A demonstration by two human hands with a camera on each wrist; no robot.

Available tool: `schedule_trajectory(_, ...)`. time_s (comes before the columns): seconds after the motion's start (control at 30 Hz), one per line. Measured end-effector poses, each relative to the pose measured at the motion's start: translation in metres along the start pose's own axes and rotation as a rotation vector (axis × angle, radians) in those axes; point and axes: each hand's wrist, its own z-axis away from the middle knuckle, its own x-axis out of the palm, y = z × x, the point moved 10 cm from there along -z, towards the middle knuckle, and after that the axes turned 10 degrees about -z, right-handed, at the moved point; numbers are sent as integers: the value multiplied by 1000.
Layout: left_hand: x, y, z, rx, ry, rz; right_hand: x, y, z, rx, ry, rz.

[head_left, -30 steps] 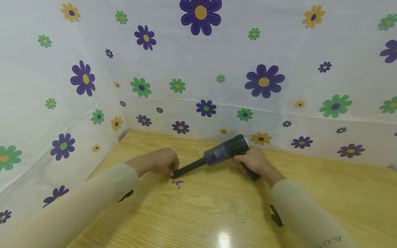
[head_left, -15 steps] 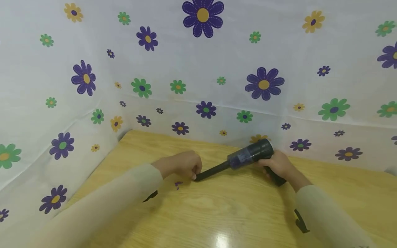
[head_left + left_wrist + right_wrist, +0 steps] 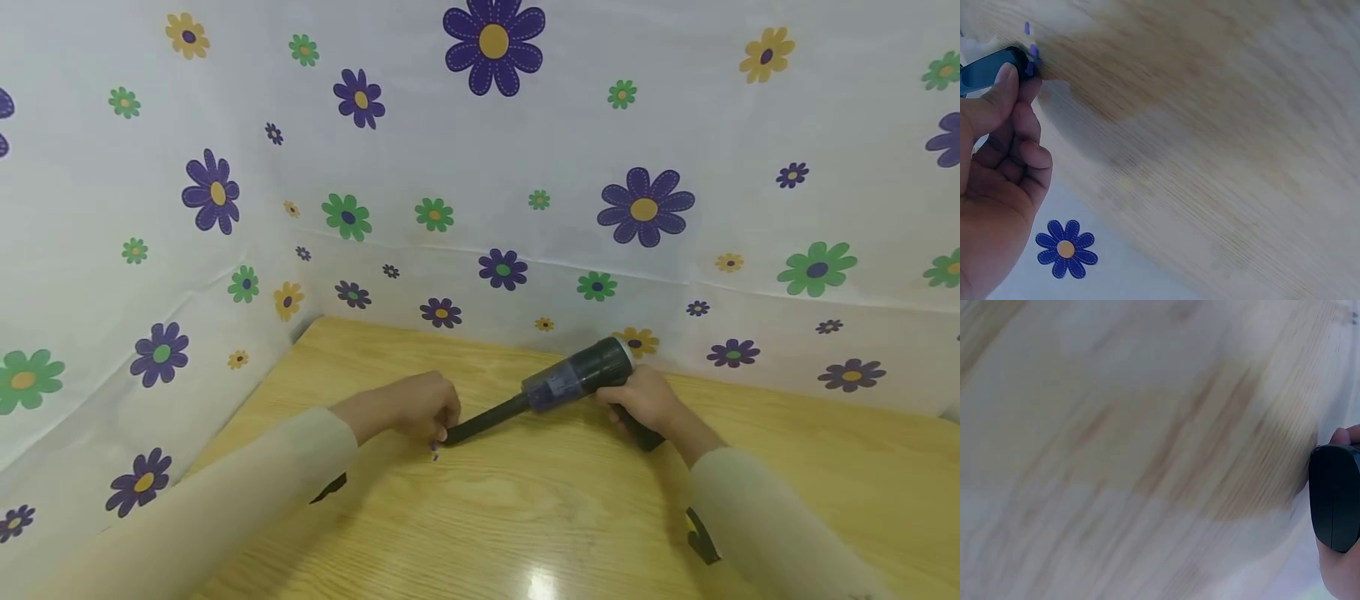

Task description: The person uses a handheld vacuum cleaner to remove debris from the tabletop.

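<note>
A dark handheld vacuum cleaner [image 3: 577, 375] with a see-through dust cup slants across the table, its narrow nozzle [image 3: 487, 419] pointing left and down. My right hand [image 3: 641, 400] grips its handle; in the right wrist view only the dark handle end [image 3: 1334, 497] and parts of that hand show. Near the nozzle's tip, my left hand [image 3: 427, 407] pinches it between thumb and fingers, as the left wrist view shows at the nozzle end [image 3: 997, 70]. A few small purple bits [image 3: 434, 451] lie on the wood right at the nozzle's mouth.
The wooden table [image 3: 480, 525] runs up to a white cloth [image 3: 465, 167] printed with flowers, which hangs behind and along the left side. The vacuum's rear end is close to the back cloth.
Both hands and the vacuum first shifted right, then came partway back left. The nozzle tip is now at the purple bits, and fewer of them show than a second ago.
</note>
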Motion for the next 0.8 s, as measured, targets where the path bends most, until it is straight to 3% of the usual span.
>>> schedule_trajectory(0.33,6,-11,10,-36,0,-9,11,-7,-3,-6,-4,26)
schedule_trajectory(0.47,8,-4,10,-21,-9,-47,14,-8,-2,-39,-35,3)
schedule_trajectory(0.6,3,8,2,28,16,-66,5,0,3,-30,-15,-13)
schedule_trajectory(0.8,3,7,-2,0,-19,-57,0,3,7,-14,-3,-14)
